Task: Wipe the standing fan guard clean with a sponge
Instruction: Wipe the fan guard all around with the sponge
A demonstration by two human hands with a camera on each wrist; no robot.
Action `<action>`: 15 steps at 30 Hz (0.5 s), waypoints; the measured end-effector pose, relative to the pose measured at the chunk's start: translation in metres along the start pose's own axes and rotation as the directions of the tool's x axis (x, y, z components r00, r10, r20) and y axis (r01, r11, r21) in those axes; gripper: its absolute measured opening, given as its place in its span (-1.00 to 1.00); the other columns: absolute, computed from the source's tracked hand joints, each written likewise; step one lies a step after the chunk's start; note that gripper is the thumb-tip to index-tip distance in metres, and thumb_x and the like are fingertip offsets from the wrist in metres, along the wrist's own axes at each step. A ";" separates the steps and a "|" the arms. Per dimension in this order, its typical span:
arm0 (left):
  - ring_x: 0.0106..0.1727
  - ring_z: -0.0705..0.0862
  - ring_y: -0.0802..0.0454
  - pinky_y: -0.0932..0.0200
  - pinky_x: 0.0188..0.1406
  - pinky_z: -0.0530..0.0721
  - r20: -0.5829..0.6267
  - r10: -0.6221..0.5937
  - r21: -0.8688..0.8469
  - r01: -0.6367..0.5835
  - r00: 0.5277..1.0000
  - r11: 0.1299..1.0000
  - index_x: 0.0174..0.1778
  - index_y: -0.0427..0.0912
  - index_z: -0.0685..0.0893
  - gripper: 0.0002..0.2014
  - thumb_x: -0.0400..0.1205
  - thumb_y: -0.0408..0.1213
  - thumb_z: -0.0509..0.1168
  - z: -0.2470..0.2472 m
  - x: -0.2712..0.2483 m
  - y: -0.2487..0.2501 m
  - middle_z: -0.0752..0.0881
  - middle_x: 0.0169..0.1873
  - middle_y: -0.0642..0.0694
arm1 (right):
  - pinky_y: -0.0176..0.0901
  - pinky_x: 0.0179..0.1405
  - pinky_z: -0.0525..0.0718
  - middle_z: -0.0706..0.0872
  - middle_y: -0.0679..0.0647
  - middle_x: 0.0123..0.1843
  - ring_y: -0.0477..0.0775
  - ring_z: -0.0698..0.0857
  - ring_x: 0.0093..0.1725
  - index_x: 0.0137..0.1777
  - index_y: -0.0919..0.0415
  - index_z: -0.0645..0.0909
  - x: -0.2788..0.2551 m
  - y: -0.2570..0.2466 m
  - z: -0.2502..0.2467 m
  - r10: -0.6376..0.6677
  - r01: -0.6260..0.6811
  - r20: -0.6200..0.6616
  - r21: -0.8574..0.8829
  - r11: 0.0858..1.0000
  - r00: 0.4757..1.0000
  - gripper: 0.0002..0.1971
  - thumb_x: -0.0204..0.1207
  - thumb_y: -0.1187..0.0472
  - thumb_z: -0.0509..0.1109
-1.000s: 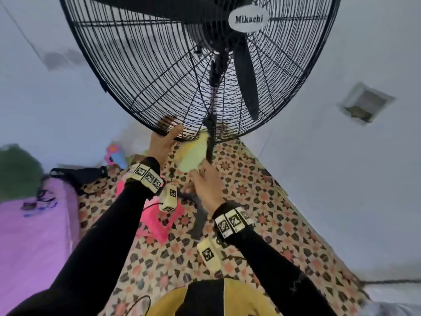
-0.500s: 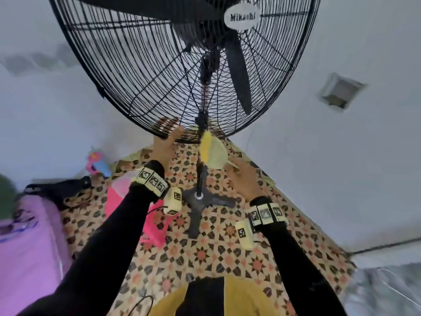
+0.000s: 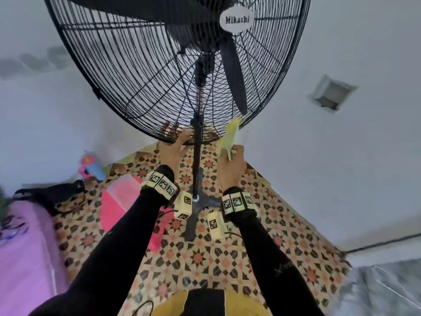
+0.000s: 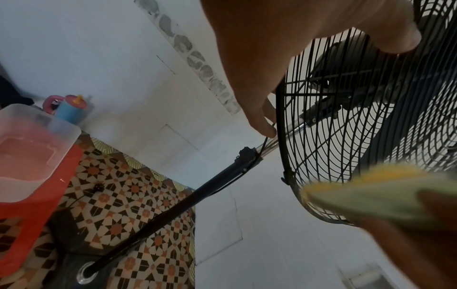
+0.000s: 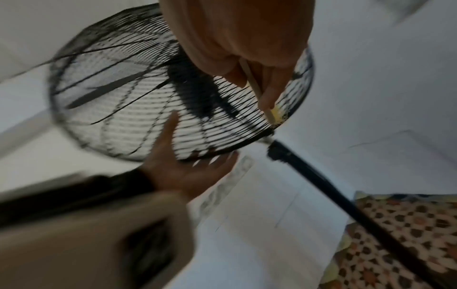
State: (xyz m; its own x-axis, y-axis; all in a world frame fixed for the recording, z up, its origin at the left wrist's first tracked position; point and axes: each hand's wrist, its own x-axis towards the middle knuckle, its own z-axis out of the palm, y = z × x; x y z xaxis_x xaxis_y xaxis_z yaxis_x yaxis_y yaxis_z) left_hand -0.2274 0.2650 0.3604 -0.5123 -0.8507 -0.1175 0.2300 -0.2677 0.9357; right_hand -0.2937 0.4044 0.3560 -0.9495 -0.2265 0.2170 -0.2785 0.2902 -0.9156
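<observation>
Both arms in black sleeves, raised toward the lower rim of the black wire fan guard [image 3: 127, 71]. Left hand [image 3: 172, 149] at the bottom of the guard just left of the fan pole [image 3: 197, 160], fingers curled over the rim and through the wires, thumb [image 4: 385, 31] laid against the front wires. Right hand [image 3: 232, 165] just right of the pole, palm turned inward, fingers closed round the lower end of the yellow-green sponge [image 3: 230, 135]. Sponge upright, upper tip touching the guard's lower right rim near a fan blade [image 3: 234, 71]. Seen from the right wrist, motion-blurred, sponge edge [image 5: 273, 114] against the wires. Below, patterned floor [image 3: 205, 258], a pink stool [image 3: 118, 208] bearing a clear tub [image 4: 29, 148].
</observation>
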 end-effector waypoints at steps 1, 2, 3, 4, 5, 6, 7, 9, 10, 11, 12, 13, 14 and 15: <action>0.20 0.77 0.10 0.09 0.14 0.82 0.003 0.015 0.022 -0.015 1.000 1.000 0.50 -0.16 0.44 -0.44 0.63 -0.31 0.53 0.000 0.000 -0.001 0.61 0.47 -0.19 | -0.13 0.09 0.69 0.78 0.07 0.09 0.04 0.77 -0.01 0.39 0.25 0.57 -0.011 -0.003 0.003 -0.042 0.039 0.054 0.047 0.998 0.998 -0.71 0.72 0.19 0.36; 0.15 0.77 0.18 0.11 0.16 0.81 0.012 0.035 0.029 -0.035 0.999 0.999 0.51 -0.23 0.44 -0.41 0.61 -0.29 0.54 0.001 0.000 -0.002 0.63 0.45 -0.20 | -0.23 0.10 0.64 0.76 0.03 0.07 -0.07 0.72 -0.06 0.47 0.29 0.58 -0.024 -0.008 0.003 -0.102 0.093 0.128 0.080 0.992 0.986 -0.66 0.73 0.24 0.36; 0.14 0.77 0.20 0.15 0.16 0.80 0.015 0.063 0.055 -0.063 0.998 0.996 0.48 -0.30 0.47 -0.38 0.57 -0.23 0.56 0.001 0.000 -0.004 0.66 0.43 -0.22 | -0.33 0.00 0.63 0.77 0.02 0.05 -0.11 0.69 -0.13 0.52 0.32 0.58 -0.036 -0.009 0.000 -0.202 0.189 0.193 0.085 0.978 0.960 -0.61 0.73 0.26 0.37; 0.16 0.76 0.19 0.24 0.12 0.78 -0.001 0.079 0.070 -0.079 0.997 0.994 0.46 -0.35 0.51 -0.38 0.55 -0.19 0.57 0.001 0.001 -0.003 0.68 0.41 -0.24 | -0.36 -0.15 0.66 0.81 0.07 0.03 -0.10 0.69 -0.20 0.54 0.34 0.58 -0.042 -0.009 -0.006 -0.282 0.271 0.232 0.082 0.959 0.931 -0.59 0.72 0.26 0.39; 0.19 0.75 0.15 0.28 0.09 0.77 0.015 0.071 0.096 -0.072 0.997 0.993 0.48 -0.37 0.51 -0.37 0.57 -0.18 0.57 0.002 0.001 -0.005 0.68 0.42 -0.25 | -0.39 -0.25 0.67 0.84 0.12 0.04 -0.07 0.71 -0.21 0.53 0.35 0.59 -0.042 -0.006 -0.012 -0.323 0.311 0.233 0.086 0.947 0.917 -0.59 0.71 0.28 0.40; 0.23 0.75 0.12 0.22 0.12 0.79 0.011 0.056 0.096 -0.056 0.998 0.994 0.54 -0.35 0.48 -0.32 0.59 -0.16 0.58 0.001 0.000 -0.004 0.67 0.45 -0.23 | -0.48 -0.28 0.64 0.85 0.13 0.08 -0.12 0.72 -0.20 0.52 0.34 0.61 -0.032 -0.004 -0.020 -0.291 0.275 0.211 0.100 0.956 0.933 -0.60 0.70 0.29 0.40; 0.27 0.76 0.12 0.13 0.17 0.80 0.016 0.037 0.117 -0.039 0.999 0.992 0.59 -0.30 0.44 -0.28 0.59 -0.12 0.59 0.000 -0.001 -0.005 0.66 0.46 -0.19 | -0.59 -0.25 0.59 0.83 0.10 0.12 -0.19 0.72 -0.19 0.52 0.32 0.61 -0.017 0.001 -0.025 -0.217 0.200 0.148 0.121 0.972 0.965 -0.60 0.70 0.30 0.39; 0.13 0.78 0.32 0.32 0.05 0.78 -0.016 0.015 0.172 -0.012 1.000 0.985 0.61 -0.30 0.41 -0.27 0.61 -0.10 0.57 -0.001 0.003 -0.008 0.66 0.44 -0.15 | -0.62 -0.18 0.52 0.82 0.12 0.17 -0.13 0.76 -0.09 0.48 0.28 0.65 0.016 0.004 -0.035 -0.105 0.104 0.001 0.125 0.987 0.994 -0.64 0.71 0.31 0.35; 0.02 0.79 0.34 0.42 -0.09 0.75 -0.044 0.009 0.181 -0.001 0.999 0.983 0.61 -0.33 0.41 -0.26 0.62 -0.09 0.56 0.000 0.005 -0.011 0.67 0.43 -0.18 | -0.55 -0.13 0.53 0.83 0.17 0.18 0.05 0.79 -0.01 0.48 0.29 0.66 0.027 0.000 -0.039 -0.105 0.107 -0.031 0.098 0.989 0.994 -0.65 0.72 0.31 0.34; -0.02 0.78 0.29 0.44 -0.18 0.73 -0.079 0.001 0.180 0.013 0.997 0.984 0.62 -0.34 0.39 -0.26 0.63 -0.06 0.53 0.004 0.003 -0.012 0.68 0.41 -0.21 | -0.45 -0.07 0.57 0.83 0.21 0.19 0.16 0.79 0.02 0.48 0.29 0.65 0.033 -0.001 -0.039 -0.130 0.131 -0.014 0.054 0.990 0.991 -0.64 0.72 0.29 0.34; 0.01 0.75 0.21 0.44 -0.23 0.73 -0.102 -0.009 0.165 0.026 0.995 0.986 0.64 -0.34 0.36 -0.25 0.66 -0.03 0.49 0.009 -0.001 -0.010 0.68 0.39 -0.20 | -0.37 -0.04 0.64 0.84 0.21 0.17 0.15 0.79 -0.07 0.50 0.28 0.64 0.034 -0.003 -0.036 -0.157 0.157 0.030 0.008 0.988 0.987 -0.63 0.72 0.27 0.35; 0.08 0.71 0.13 0.45 -0.25 0.72 -0.129 0.009 0.165 0.013 0.992 0.986 0.67 -0.31 0.31 -0.25 0.68 -0.02 0.45 0.013 -0.003 -0.011 0.65 0.39 -0.16 | -0.38 -0.11 0.70 0.84 0.20 0.14 0.02 0.74 -0.22 0.52 0.27 0.63 0.029 -0.003 -0.031 -0.186 0.187 0.092 -0.006 0.982 0.978 -0.61 0.71 0.26 0.37; 0.16 0.66 0.11 0.47 -0.23 0.70 -0.150 0.051 0.178 -0.024 0.987 0.984 0.71 -0.28 0.24 -0.25 0.71 -0.06 0.43 0.016 -0.005 -0.010 0.60 0.43 -0.11 | -0.50 -0.27 0.65 0.84 0.19 0.11 -0.13 0.67 -0.35 0.53 0.25 0.63 0.019 -0.006 -0.028 -0.220 0.221 0.181 0.012 0.975 0.959 -0.60 0.71 0.25 0.39; 0.23 0.62 0.14 0.50 -0.21 0.68 -0.149 0.096 0.187 -0.067 0.984 0.980 0.73 -0.26 0.17 -0.25 0.73 -0.15 0.41 0.018 -0.007 -0.010 0.54 0.44 -0.03 | -0.53 -0.40 0.61 0.85 0.16 0.08 -0.19 0.63 -0.42 0.53 0.23 0.63 0.008 -0.007 -0.026 -0.280 0.280 0.255 0.039 0.959 0.926 -0.60 0.71 0.24 0.41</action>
State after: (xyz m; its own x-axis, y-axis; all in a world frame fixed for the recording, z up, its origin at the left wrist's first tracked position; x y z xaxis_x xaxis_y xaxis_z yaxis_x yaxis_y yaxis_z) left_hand -0.2414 0.2820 0.3581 -0.3583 -0.9306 -0.0752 0.1049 -0.1202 0.9872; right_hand -0.3037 0.4250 0.3729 -0.7640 -0.5277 0.3712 -0.5269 0.1783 -0.8310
